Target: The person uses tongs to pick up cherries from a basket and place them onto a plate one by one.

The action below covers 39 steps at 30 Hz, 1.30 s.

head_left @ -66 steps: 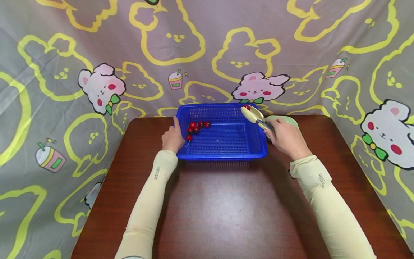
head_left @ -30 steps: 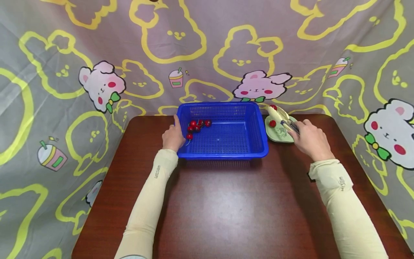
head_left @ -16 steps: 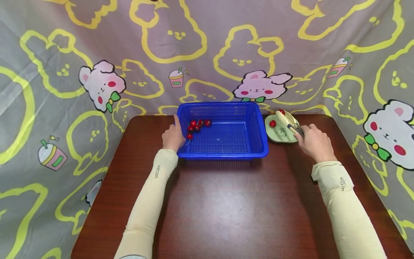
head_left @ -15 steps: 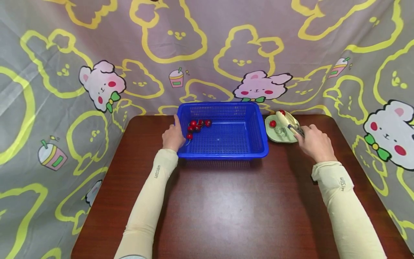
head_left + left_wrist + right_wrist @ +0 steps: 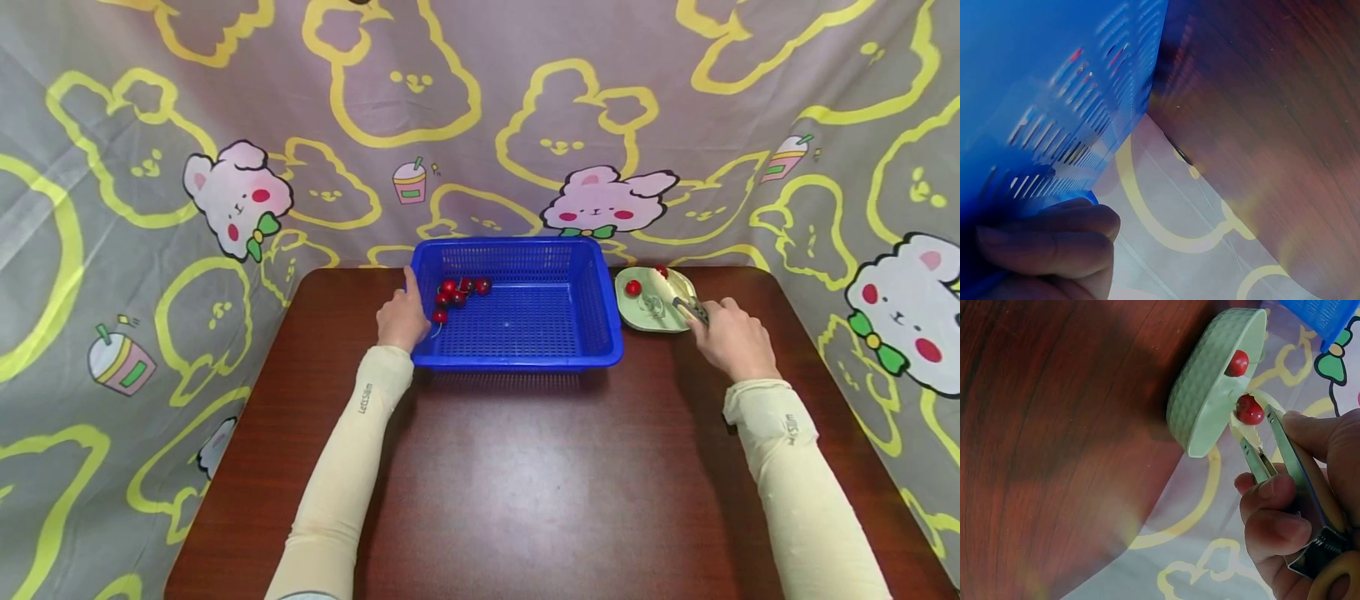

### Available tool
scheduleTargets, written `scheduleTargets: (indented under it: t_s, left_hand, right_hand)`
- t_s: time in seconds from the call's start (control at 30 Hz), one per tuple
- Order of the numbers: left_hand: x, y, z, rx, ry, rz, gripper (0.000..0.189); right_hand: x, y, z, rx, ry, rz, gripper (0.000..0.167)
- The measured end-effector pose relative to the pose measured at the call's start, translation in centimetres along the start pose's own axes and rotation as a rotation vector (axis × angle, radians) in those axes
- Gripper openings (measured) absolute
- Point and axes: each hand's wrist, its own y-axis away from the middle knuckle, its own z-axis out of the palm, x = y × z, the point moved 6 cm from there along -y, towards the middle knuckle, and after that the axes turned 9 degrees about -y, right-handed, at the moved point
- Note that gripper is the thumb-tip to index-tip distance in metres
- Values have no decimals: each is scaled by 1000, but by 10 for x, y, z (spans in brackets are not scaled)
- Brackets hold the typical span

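Observation:
At the left end of the blue plastic basket [image 5: 517, 362], my left hand [image 5: 401, 320] grips the rim; the left wrist view shows curled fingers [image 5: 1054, 250] against its slotted wall. Several dark red cherries [image 5: 457, 297] lie in the basket's left part. My right hand [image 5: 733, 340] holds kitchen tongs [image 5: 694, 310] with pale tips and metal arms. Between the tips is a red cherry [image 5: 1250, 410], over the pale green bowl [image 5: 1188, 415]. Another cherry [image 5: 633, 288] lies inside that bowl, to the left of the tongs.
The brown wooden table [image 5: 517, 492] carries both containers near its back edge. A patterned cloth [image 5: 495, 100] hangs behind and at both sides. The bowl stands just right of the basket.
My right hand has carried the tongs and cherry from above the basket's right end rightward to the bowl, then lowered them slightly. My left hand stays on the basket.

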Motion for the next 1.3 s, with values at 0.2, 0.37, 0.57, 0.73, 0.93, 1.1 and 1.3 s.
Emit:
scheduleTargets:
  t_s: [0.2,0.37,0.57,0.73,0.93,1.1,1.3]
  left_hand:
    - [0,1,-1,-1,10,-1,101]
    - [0,1,-1,0,5,3,101]
    - [0,2,-2,7,0,6,101]
    - [1,2,-2,10,5,6,100]
    - [0,2,-2,3,15,0,101]
    - [0,2,-2,15,12,1,100]
    - [0,2,-2,11,13,1,101]
  right_hand:
    - [0,0,4,-8,8,3,40]
    - [0,0,7,-14,11,3,40]
    - [1,0,10,-35,12,12,41]
    - [1,0,11,-39,20,6,40]
    - [2,-1,14,-49,27,12,41]
    - [2,-2,15,-52,30,11,41]
    - [3,-2,17,-58,35,11,42]
